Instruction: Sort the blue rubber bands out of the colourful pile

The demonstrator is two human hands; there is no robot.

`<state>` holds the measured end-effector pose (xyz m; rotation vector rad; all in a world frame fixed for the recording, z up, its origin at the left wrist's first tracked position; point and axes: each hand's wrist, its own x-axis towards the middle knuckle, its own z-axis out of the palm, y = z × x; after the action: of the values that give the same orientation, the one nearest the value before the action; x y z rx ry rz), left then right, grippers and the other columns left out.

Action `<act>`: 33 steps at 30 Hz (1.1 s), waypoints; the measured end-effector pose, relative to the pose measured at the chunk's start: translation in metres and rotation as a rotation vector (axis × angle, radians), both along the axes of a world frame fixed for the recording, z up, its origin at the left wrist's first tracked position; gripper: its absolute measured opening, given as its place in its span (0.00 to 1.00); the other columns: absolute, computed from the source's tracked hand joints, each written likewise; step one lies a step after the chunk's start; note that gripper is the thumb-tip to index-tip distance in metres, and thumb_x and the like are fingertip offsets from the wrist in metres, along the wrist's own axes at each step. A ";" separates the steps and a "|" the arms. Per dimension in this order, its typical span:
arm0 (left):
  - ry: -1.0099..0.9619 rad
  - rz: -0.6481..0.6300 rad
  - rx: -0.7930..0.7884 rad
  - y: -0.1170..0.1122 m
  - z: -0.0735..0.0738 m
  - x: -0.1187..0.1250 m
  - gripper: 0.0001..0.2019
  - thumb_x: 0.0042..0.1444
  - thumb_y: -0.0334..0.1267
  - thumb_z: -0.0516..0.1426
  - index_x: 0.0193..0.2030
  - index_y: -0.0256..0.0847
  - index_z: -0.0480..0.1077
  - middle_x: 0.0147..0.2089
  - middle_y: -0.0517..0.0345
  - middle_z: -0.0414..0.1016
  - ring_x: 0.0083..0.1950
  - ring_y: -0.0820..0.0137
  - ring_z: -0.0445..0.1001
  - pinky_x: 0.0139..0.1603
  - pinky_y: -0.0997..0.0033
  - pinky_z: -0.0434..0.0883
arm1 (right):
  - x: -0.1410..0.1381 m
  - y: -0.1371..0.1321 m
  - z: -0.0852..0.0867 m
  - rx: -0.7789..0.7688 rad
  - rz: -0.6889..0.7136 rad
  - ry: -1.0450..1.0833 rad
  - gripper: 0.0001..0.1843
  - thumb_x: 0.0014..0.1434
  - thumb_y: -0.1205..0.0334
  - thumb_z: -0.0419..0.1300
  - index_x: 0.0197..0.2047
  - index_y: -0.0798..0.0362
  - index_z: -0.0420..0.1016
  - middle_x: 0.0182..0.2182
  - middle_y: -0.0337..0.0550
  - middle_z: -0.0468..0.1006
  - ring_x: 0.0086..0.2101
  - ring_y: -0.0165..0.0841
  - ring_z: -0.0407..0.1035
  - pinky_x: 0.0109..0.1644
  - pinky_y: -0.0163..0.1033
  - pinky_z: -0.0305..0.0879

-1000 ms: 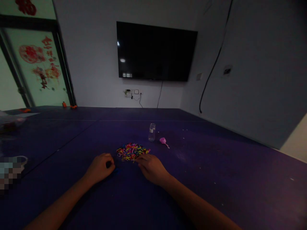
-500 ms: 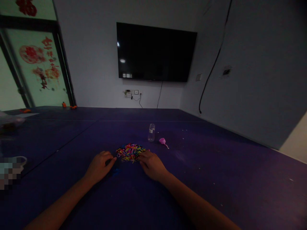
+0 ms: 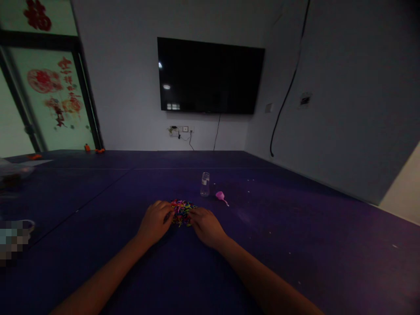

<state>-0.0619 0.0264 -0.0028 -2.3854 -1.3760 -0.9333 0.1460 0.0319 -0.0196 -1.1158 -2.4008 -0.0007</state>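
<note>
- I have my left hand (image 3: 156, 222) at the left edge of the pile of coloured bands (image 3: 181, 209), its fingers curled in toward the thumb; I can't tell whether they grip a band.
- My right hand (image 3: 206, 225) is at the pile's right edge, fingers bent; their hold is unclear to me.
- The pile lies on the purple surface (image 3: 282, 227), between both hands.
- Beyond it, I see a clear bottle (image 3: 205, 185) upright, a pink scoop (image 3: 220, 196) near its right.

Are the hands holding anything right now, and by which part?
Cannot tell: the left hand and right hand are at the bands, but any hold is too small to make out.
</note>
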 end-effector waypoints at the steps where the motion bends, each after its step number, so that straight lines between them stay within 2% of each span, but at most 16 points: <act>1: -0.008 0.008 0.013 0.000 -0.003 -0.001 0.09 0.58 0.35 0.51 0.34 0.40 0.72 0.38 0.53 0.75 0.40 0.64 0.71 0.40 0.62 0.67 | 0.000 0.001 0.000 -0.002 0.020 0.009 0.16 0.62 0.67 0.48 0.51 0.53 0.71 0.52 0.46 0.71 0.52 0.36 0.63 0.55 0.43 0.58; 6: -0.040 0.014 0.021 0.000 -0.010 -0.019 0.13 0.61 0.40 0.48 0.34 0.40 0.73 0.37 0.53 0.76 0.39 0.65 0.71 0.41 0.62 0.66 | -0.007 0.002 -0.001 -0.030 0.063 0.017 0.19 0.65 0.62 0.45 0.57 0.51 0.65 0.57 0.46 0.67 0.55 0.37 0.60 0.60 0.49 0.53; 9: -0.092 0.077 0.003 -0.001 -0.007 -0.029 0.19 0.63 0.45 0.45 0.31 0.39 0.72 0.33 0.53 0.76 0.37 0.65 0.71 0.40 0.63 0.66 | -0.011 0.000 0.000 -0.030 0.047 -0.022 0.19 0.66 0.60 0.44 0.57 0.49 0.66 0.57 0.46 0.66 0.56 0.38 0.58 0.60 0.53 0.51; 13: -0.164 0.160 -0.020 0.000 -0.006 -0.031 0.25 0.63 0.49 0.42 0.25 0.40 0.69 0.26 0.55 0.73 0.33 0.66 0.70 0.38 0.66 0.66 | -0.013 -0.002 0.001 0.003 0.035 -0.063 0.18 0.66 0.58 0.44 0.54 0.49 0.68 0.57 0.47 0.66 0.57 0.39 0.57 0.60 0.52 0.52; 20: -0.472 0.140 -0.114 0.002 -0.012 -0.027 0.27 0.62 0.52 0.39 0.28 0.41 0.73 0.33 0.53 0.78 0.39 0.63 0.74 0.46 0.62 0.68 | -0.013 -0.003 0.003 0.026 0.067 -0.113 0.19 0.67 0.55 0.44 0.54 0.50 0.69 0.56 0.46 0.67 0.56 0.40 0.58 0.59 0.52 0.52; 29: -0.621 0.164 -0.180 0.003 -0.014 -0.027 0.29 0.59 0.56 0.40 0.26 0.42 0.74 0.33 0.52 0.79 0.39 0.62 0.76 0.48 0.61 0.69 | -0.013 -0.002 0.004 0.016 0.092 -0.161 0.20 0.66 0.56 0.44 0.55 0.51 0.67 0.60 0.46 0.63 0.59 0.41 0.54 0.61 0.52 0.51; 33: -0.633 0.159 -0.181 0.003 -0.015 -0.026 0.29 0.59 0.56 0.40 0.26 0.42 0.74 0.33 0.52 0.79 0.38 0.62 0.76 0.48 0.61 0.69 | -0.014 -0.003 0.006 0.011 0.106 -0.172 0.20 0.66 0.57 0.44 0.57 0.54 0.66 0.58 0.47 0.65 0.59 0.40 0.54 0.62 0.50 0.51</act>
<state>-0.0879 0.0292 -0.0175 -2.1351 -1.8968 -1.6696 0.1324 0.0286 -0.0133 -1.0197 -2.6066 -0.0778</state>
